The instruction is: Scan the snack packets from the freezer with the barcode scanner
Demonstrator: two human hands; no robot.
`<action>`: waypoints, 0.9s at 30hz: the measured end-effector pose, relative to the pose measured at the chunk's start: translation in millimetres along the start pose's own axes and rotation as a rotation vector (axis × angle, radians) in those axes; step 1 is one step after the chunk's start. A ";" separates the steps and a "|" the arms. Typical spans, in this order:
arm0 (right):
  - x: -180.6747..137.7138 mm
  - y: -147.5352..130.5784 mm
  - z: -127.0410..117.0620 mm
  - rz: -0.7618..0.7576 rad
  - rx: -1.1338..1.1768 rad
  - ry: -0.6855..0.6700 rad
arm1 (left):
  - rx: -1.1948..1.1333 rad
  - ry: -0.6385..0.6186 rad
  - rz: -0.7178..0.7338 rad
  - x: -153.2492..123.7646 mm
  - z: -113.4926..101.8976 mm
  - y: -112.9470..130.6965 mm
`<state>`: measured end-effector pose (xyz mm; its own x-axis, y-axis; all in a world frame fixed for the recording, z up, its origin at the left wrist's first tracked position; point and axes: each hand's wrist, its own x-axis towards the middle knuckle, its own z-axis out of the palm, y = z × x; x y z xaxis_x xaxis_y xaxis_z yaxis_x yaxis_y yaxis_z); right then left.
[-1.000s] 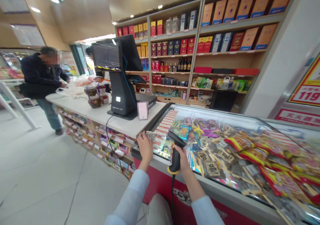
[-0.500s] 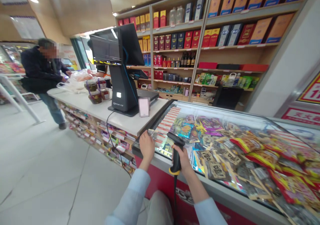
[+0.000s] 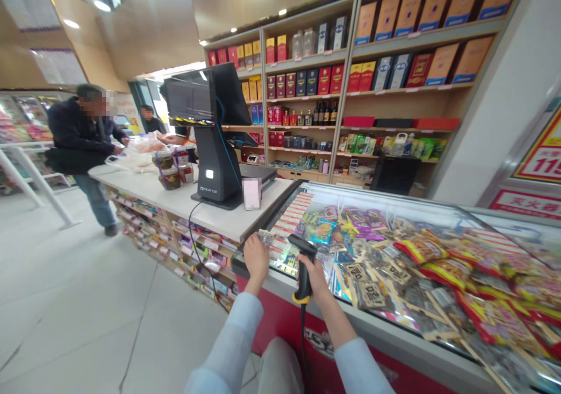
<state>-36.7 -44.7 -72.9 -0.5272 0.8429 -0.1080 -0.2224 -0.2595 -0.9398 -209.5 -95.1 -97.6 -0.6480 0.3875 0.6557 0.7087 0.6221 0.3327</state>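
My right hand (image 3: pixel 314 274) is wrapped round the grip of a black and yellow barcode scanner (image 3: pixel 303 289), its head tilted toward the left. A cable runs down from the scanner's base. My left hand (image 3: pixel 256 259) is closed on a small snack packet (image 3: pixel 265 237) at the near left corner of the glass-topped case; most of the packet is hidden behind the fingers. The scanner's head is a short way to the right of the packet, apart from it. Under and beside my hands lies the glass case (image 3: pixel 284 272), with a red and white striped strip (image 3: pixel 293 214) along its left side.
Many snack bags (image 3: pixel 368 286) fill the right of the case. On the white counter (image 3: pixel 228 221) stand a checkout terminal (image 3: pixel 214 166), jars (image 3: pixel 169 178) and plastic bags (image 3: pixel 140 145). A person (image 3: pixel 83 137) stands at the counter's far left. Shelves (image 3: pixel 307 131) of boxes line the back.
The view has shifted slightly, and a second person shows in the background. The scanner in my right hand has moved slightly left. My left hand still holds the packet in about the same place.
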 end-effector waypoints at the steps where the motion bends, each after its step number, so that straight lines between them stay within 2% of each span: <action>1: -0.7 -0.3 0.1 -0.014 0.000 -0.007 | -0.003 -0.005 -0.002 0.3 -0.2 0.0; 5: -9.0 -6.1 -3.9 -0.060 0.012 -0.012 | -0.070 -0.024 -0.036 2.8 -2.8 -0.6; 9: -21.9 -24.2 -22.4 -0.125 0.006 0.041 | -0.212 -0.005 -0.124 8.5 -6.0 7.9; 12: -31.3 -46.4 -46.5 -0.210 -0.012 0.090 | -0.389 0.017 -0.059 11.5 -10.9 33.4; 16: -43.5 -81.6 -85.1 -0.286 0.002 0.135 | -0.628 -0.012 0.066 3.8 -18.6 91.7; 21: -58.5 -112.0 -136.1 -0.346 0.069 0.223 | -0.887 -0.183 0.246 -29.2 -17.9 156.7; 24: -66.4 -115.2 -164.2 -0.361 0.093 0.293 | -0.986 -0.351 0.399 -51.0 -14.4 176.4; 27: -72.5 -110.6 -185.3 -0.371 0.124 0.327 | -0.972 -0.515 0.510 -66.5 -12.0 188.3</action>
<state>178.1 10.2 -21.1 -0.1147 0.9871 0.1113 -0.4519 0.0479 -0.8908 -29.7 -11.8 -70.4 -0.1121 0.8018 0.5870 0.6855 -0.3652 0.6298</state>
